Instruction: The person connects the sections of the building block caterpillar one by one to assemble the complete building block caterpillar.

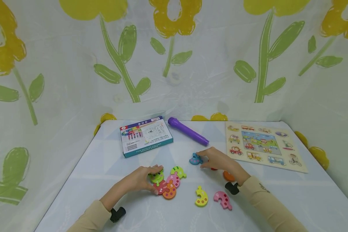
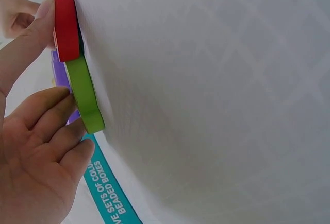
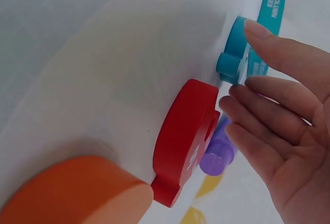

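On the pale table [image 1: 104, 180], a person has both hands on bits of a bright puzzle. The left hand [image 1: 142, 178] is loosely spread, with its thumb on the red number 2 piece [image 1: 159, 187] and its fingers by the green smiling face [image 1: 157, 176]. Those two sit joined at the start of a bendy row. Next come an orange piece [image 1: 170, 192] with a 3, a pink piece [image 1: 174, 179] with spots and a small green piece [image 1: 178, 172] with stripes.

The right hand [image 1: 217, 160] is a bit bent, and its thumb and first finger pinch the blue piece [image 1: 195, 159], near the row's far side. Its other fingers hold nothing. Another red piece [image 3: 183, 136] lies beside that hand, and a second orange piece [image 1: 228, 176] is under the arm. Nearer the person lie a yellow spotted piece [image 1: 202, 197] and another pink piece [image 1: 222, 199], apart from each other.

At the back are a flat box [image 1: 146, 137], a purple toy microphone [image 1: 188, 131] and, on the right, a picture board [image 1: 266, 145] with cars on it. Big yellow flowers [image 1: 174, 19] cover the cloth behind.
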Available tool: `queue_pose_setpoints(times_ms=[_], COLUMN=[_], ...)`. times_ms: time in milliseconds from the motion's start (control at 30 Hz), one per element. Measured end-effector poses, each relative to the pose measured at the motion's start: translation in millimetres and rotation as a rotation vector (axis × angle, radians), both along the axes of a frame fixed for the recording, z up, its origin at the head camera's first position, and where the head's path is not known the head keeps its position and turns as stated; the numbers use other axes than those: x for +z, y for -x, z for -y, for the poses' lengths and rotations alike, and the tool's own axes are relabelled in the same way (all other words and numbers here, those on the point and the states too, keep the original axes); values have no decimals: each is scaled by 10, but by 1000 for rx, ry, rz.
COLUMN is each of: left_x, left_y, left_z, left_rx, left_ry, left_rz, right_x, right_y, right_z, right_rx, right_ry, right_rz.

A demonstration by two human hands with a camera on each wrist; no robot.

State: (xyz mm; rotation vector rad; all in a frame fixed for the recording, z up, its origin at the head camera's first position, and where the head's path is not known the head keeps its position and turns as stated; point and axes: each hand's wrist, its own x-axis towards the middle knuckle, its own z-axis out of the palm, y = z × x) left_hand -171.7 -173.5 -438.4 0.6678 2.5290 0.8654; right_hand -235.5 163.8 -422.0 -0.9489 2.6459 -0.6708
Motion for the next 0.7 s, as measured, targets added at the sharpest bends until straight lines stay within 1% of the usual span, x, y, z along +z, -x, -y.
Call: queue_pose_setpoints(times_ms=[233, 433, 700], left_x=[-11, -13, -8], left_y=[3, 2, -2], left_z=[0, 4, -3], left_rx=[-14, -10, -2], left_ry=[-12, -9, -6], left_rz=[-2, 4, 8], right_x=[-46, -82, -106], right_y=[25, 45, 72], right_z=[66, 151, 217], right_rx=[-21, -6, 14], right_ry=[-52, -82, -44], right_rz=[-21, -47, -50])
